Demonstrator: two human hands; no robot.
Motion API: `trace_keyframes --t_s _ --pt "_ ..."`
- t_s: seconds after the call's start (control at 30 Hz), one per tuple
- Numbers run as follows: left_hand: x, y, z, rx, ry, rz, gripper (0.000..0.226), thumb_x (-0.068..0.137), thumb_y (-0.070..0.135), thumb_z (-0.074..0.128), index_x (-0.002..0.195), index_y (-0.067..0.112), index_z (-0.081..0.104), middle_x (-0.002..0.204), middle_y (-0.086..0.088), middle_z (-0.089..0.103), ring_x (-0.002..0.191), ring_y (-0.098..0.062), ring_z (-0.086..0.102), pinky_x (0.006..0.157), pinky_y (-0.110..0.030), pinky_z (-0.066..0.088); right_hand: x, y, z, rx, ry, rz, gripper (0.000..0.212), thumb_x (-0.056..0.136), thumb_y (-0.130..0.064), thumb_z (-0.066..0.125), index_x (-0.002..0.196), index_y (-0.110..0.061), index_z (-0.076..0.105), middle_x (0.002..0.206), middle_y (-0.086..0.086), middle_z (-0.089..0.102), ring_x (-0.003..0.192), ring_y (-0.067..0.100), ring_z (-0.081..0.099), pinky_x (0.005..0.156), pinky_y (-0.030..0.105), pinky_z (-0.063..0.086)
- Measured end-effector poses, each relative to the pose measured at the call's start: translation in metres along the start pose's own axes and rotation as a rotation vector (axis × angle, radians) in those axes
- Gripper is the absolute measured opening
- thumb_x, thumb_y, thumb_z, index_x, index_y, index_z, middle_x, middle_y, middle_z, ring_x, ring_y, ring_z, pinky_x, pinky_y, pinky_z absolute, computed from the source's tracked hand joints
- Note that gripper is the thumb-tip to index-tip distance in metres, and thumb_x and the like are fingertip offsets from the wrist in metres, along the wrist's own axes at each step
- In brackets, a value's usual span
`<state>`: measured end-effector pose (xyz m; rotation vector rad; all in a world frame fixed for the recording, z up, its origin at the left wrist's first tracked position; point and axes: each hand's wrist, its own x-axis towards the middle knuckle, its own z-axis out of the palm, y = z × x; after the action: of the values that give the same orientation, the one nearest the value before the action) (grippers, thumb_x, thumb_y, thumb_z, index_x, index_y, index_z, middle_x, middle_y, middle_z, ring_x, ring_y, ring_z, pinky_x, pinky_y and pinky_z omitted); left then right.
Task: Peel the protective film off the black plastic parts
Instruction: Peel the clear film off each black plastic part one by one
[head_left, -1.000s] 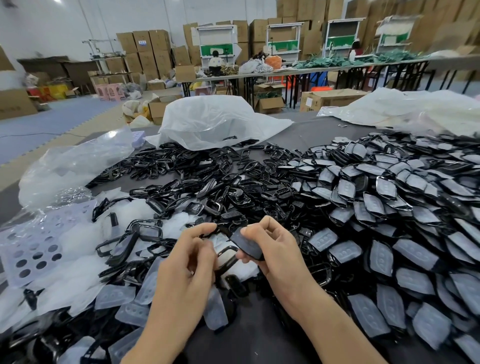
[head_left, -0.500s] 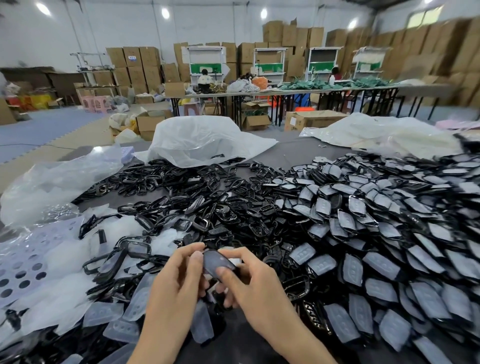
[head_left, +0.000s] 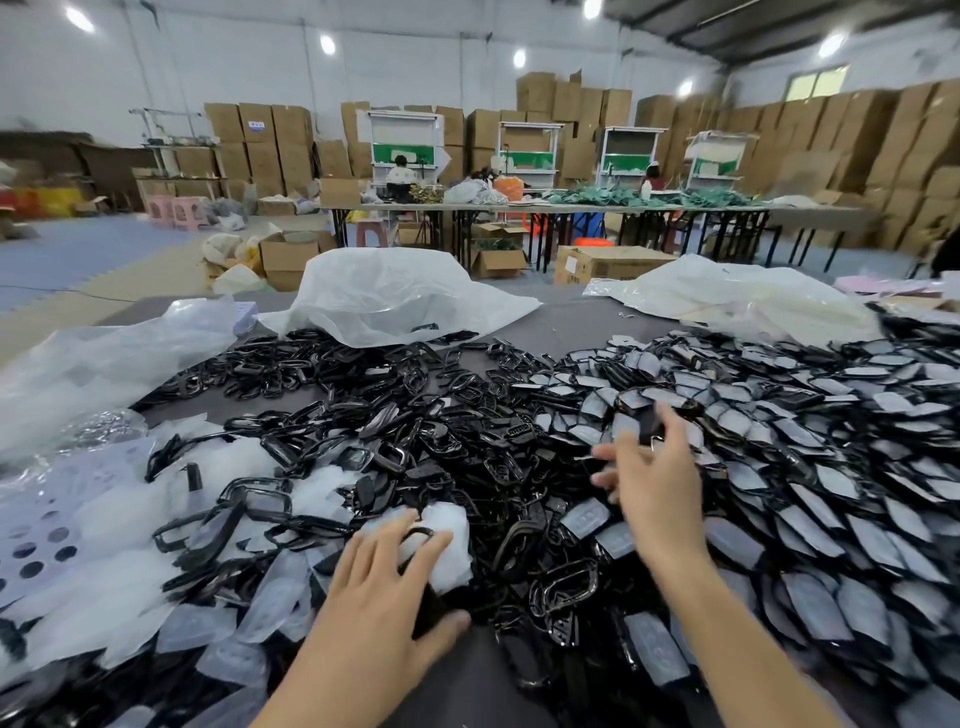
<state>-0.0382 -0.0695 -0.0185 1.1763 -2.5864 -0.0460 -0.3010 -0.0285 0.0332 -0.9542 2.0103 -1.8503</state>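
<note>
Two hands are counted over the dark grey table (head_left: 571, 322), and the parts are heaped far beyond counting. A pile of film-covered black plastic parts (head_left: 779, 441) fills the right of the frame. A pile of bare glossy black frames (head_left: 363, 415) runs through the centre. Loose translucent peeled films (head_left: 104, 571) are spread at lower left.

Three bags are counted. A white plastic bag (head_left: 395, 296) is seen at upper centre, a second white plastic bag (head_left: 727, 296) at upper right, and a clear plastic bag (head_left: 104, 364) at the left edge.

The left hand (head_left: 379, 592) is laid flat at lower centre, fingers straight and spread. Its grip is wide and nothing is held. The fingertips are rested on a crumpled white film (head_left: 452, 551).

The right hand (head_left: 654, 488) is stretched out at centre right above the film-covered pile, fingers splayed. A small black part (head_left: 649, 423) is seen at its fingertips, badly blurred. Whether it is pinched in that grip or lies loose cannot be told.
</note>
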Motion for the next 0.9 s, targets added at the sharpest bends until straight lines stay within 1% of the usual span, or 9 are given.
trace_keyframes --t_s 0.07,0.13,0.23,0.3,0.4,0.53,0.73,0.83,0.9 --pt "0.003 -0.007 0.0 0.021 0.087 -0.038 0.062 0.071 0.053 0.079 0.126 0.028 0.064 0.127 -0.003 0.062 0.109 -0.027 0.066 0.086 -0.042 0.056 -0.026 0.005 0.021 -0.068 -0.122 -0.092 0.048 0.102 -0.024 0.052 0.144 -0.04 0.036 0.09 -0.019 0.073 0.063 0.008 0.069 0.045 0.02 0.047" --pt "0.004 -0.012 0.0 0.002 0.188 -0.041 0.058 0.065 0.04 0.088 0.118 0.025 0.068 0.109 0.002 0.067 0.09 -0.023 0.07 0.066 -0.035 0.058 -0.048 0.007 0.046 -0.164 -0.271 -0.202 0.047 0.1 -0.027 0.053 0.142 -0.043 0.04 0.1 -0.02 0.07 0.076 0.003 0.065 0.06 0.015 0.049" --pt "0.006 -0.016 0.0 -0.09 0.248 -0.086 0.041 0.074 0.027 0.084 0.112 0.022 0.069 0.098 0.006 0.07 0.079 -0.02 0.07 0.055 -0.029 0.053 -0.071 0.011 0.076 -0.349 -0.495 -0.373 0.052 0.1 -0.034 0.053 0.149 -0.037 0.037 0.139 -0.018 0.052 0.125 0.0 0.048 0.106 0.019 0.036" --pt "0.008 -0.021 -0.003 -0.216 0.29 -0.154 0.025 0.086 0.025 0.075 0.11 0.022 0.068 0.096 0.009 0.071 0.082 -0.017 0.07 0.058 -0.019 0.046 -0.079 0.016 0.086 -0.493 -0.575 -0.477 0.053 0.101 -0.04 0.048 0.151 -0.035 0.035 0.147 -0.016 0.047 0.135 0.006 0.041 0.114 0.028 0.029" --pt "0.011 -0.03 -0.003 -0.429 0.335 -0.263 0.022 0.095 0.031 0.062 0.116 0.026 0.064 0.089 0.019 0.066 0.085 -0.007 0.065 0.068 -0.013 0.038 -0.081 0.022 0.092 -0.578 -0.592 -0.545 0.047 0.101 -0.043 0.045 0.147 -0.039 0.038 0.136 -0.02 0.052 0.128 0.004 0.04 0.11 0.024 0.026" --pt "0.009 -0.03 -0.007 -0.596 0.368 -0.277 0.018 0.094 0.047 0.047 0.11 0.049 0.052 0.08 0.028 0.067 0.076 0.005 0.062 0.066 -0.01 0.042 -0.079 0.025 0.094 -0.401 -0.531 -0.469 0.031 0.094 -0.046 0.056 0.123 -0.047 0.045 0.103 -0.026 0.057 0.107 -0.005 0.042 0.099 0.024 0.036" --pt "0.009 -0.025 -0.01 -0.813 0.348 -0.263 0.021 0.089 0.052 0.049 0.108 0.058 0.054 0.086 0.02 0.069 0.07 -0.005 0.066 0.059 -0.022 0.052 -0.086 0.02 0.097 -0.137 -0.683 -0.32 0.076 0.08 -0.064 0.066 0.142 -0.064 0.023 0.123 -0.041 0.045 0.119 -0.012 0.044 0.097 0.006 0.036" --pt "0.01 -0.019 -0.012 -0.906 0.345 -0.236 0.025 0.094 0.035 0.056 0.109 0.054 0.059 0.089 0.015 0.071 0.07 -0.001 0.066 0.06 -0.012 0.048 -0.087 0.016 0.097 -0.095 -0.67 -0.315 0.055 0.083 -0.05 0.073 0.129 -0.058 0.043 0.117 -0.025 0.059 0.105 -0.002 0.059 0.086 0.016 0.048" --pt "0.009 -0.018 -0.013 -0.939 0.332 -0.228 0.027 0.089 0.041 0.056 0.112 0.055 0.058 0.092 0.011 0.07 0.07 -0.006 0.065 0.062 -0.015 0.05 -0.085 0.015 0.095 -0.011 -0.65 -0.253 0.039 0.087 -0.049 0.072 0.121 -0.053 0.052 0.107 -0.021 0.066 0.095 0.0 0.064 0.077 0.015 0.049"
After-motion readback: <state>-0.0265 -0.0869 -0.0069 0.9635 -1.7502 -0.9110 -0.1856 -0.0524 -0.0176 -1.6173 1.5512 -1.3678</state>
